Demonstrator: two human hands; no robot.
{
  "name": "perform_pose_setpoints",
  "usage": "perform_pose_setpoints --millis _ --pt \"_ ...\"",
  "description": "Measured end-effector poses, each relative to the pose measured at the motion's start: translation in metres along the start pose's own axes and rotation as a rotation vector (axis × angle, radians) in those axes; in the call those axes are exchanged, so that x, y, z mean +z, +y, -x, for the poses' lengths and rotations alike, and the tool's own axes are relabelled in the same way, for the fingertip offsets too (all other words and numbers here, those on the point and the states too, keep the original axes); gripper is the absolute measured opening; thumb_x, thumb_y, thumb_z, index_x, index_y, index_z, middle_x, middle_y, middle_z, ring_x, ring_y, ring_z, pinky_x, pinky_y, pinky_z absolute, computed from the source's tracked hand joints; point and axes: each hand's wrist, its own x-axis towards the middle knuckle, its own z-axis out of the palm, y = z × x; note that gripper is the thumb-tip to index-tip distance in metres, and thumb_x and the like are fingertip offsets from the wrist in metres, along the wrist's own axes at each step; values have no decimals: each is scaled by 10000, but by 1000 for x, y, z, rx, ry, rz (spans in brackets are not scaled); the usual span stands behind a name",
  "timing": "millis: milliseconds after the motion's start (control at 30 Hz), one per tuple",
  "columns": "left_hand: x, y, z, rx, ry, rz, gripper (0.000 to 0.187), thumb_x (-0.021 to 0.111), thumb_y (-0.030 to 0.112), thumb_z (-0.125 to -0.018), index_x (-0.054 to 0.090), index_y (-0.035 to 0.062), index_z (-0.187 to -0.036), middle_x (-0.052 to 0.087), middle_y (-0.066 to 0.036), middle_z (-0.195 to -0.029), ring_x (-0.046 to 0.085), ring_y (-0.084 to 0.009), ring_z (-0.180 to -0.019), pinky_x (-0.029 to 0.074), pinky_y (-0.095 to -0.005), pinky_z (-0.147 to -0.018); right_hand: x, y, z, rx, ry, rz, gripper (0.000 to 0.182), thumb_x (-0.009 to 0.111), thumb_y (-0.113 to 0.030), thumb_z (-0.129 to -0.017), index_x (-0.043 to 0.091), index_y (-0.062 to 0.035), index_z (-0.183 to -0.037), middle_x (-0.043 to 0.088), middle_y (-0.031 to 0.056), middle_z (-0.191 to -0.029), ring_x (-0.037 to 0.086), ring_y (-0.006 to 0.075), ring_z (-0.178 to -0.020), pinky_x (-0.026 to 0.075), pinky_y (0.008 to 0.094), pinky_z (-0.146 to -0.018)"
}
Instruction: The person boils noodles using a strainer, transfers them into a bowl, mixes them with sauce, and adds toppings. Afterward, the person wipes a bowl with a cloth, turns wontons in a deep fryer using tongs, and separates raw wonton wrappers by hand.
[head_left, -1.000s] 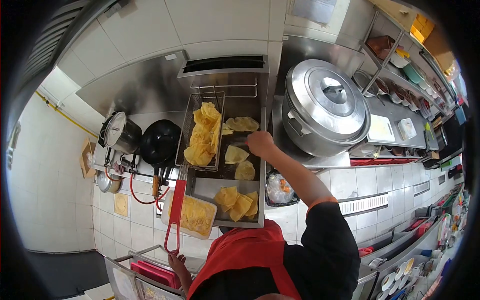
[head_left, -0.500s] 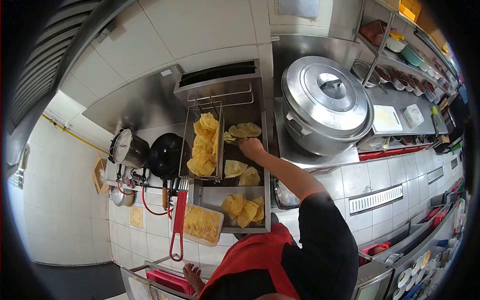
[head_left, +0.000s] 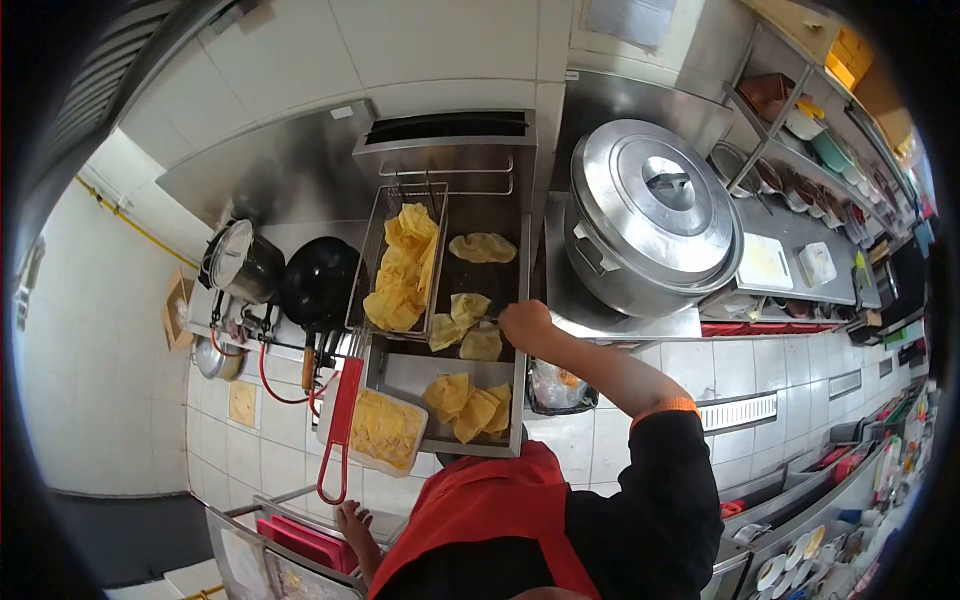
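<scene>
My right hand [head_left: 525, 323] reaches over the fryer's dark oil vat [head_left: 505, 275] and is closed on a thin tool [head_left: 482, 320] whose tip touches a yellow cracker [head_left: 466, 309] floating there. More crackers float in the oil, one at the far end [head_left: 482, 247]. A wire fry basket [head_left: 398, 262] with a red handle [head_left: 340, 425] holds a heap of fried crackers on the left side. My left hand [head_left: 355, 523] hangs low beside my red apron, holding nothing, close to the red trays [head_left: 298, 548].
Finished crackers lie on the steel drain tray [head_left: 400, 375] in front of the vat. A white tub of raw yellow sheets [head_left: 378, 432] sits at its left. A black wok [head_left: 318, 281] and small lidded pot [head_left: 240, 262] stand left; a large steel lidded pot [head_left: 650, 215] stands right.
My right hand has drawn back from the far end of the vat toward its near end, and a cracker has shifted with the tool toward the basket's corner.
</scene>
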Motion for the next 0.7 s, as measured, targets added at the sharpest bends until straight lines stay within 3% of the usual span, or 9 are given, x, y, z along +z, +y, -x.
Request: perform_pose_setpoints --millis 133,233,333,433,567,700 --pt "13 18 8 13 -21 0 274 454 345 -1007 552 109 -1104 609 -34 -989 594 -152 -757 481 -278 -619 -54 -8 21 24 -66 29 161 613 -132 -785 754 -77 -840 725 123 -852 719 285 -827 569 385 -677" --pt "11 12 4 7 -32 37 256 456 319 -1010 552 102 -1107 616 -32 -987 594 -137 -749 480 -269 -609 -67 -8 15 63 16 58 160 618 -134 -773 755 -76 -834 728 120 -847 719 288 -813 572 389 -691" --pt "14 12 4 -6 -37 51 236 451 315 -1016 553 111 -1077 617 -21 -979 591 -123 -749 476 -264 -613 -42 -6 -11 41 53 68 168 612 -142 -793 757 -73 -845 728 126 -864 718 294 -825 573 393 -701" --pt "16 11 5 -9 -45 59 236 449 328 -1018 556 121 -1052 611 -13 -967 588 -119 -750 470 -259 -615 -21 -9 -34 21 -117 84 171 613 -142 -819 757 -65 -869 728 129 -876 715 296 -856 575 397 -715" --pt "15 12 11 -22 -24 58 243 444 340 -1019 562 128 -1028 603 -8 -950 584 -119 -748 466 -258 -617 17 -1 -48 133 5 29 173 623 -192 -848 751 -86 -896 725 113 -903 709 288 -893 574 395 -713" --pt "5 1 12 -41 3 60 240 441 338 -1019 566 133 -1022 602 -6 -942 585 -122 -739 467 -259 -618 6 -3 -41 163 16 57 174 619 -242 -857 734 -113 -883 719 91 -877 708 281 -874 571 400 -696"
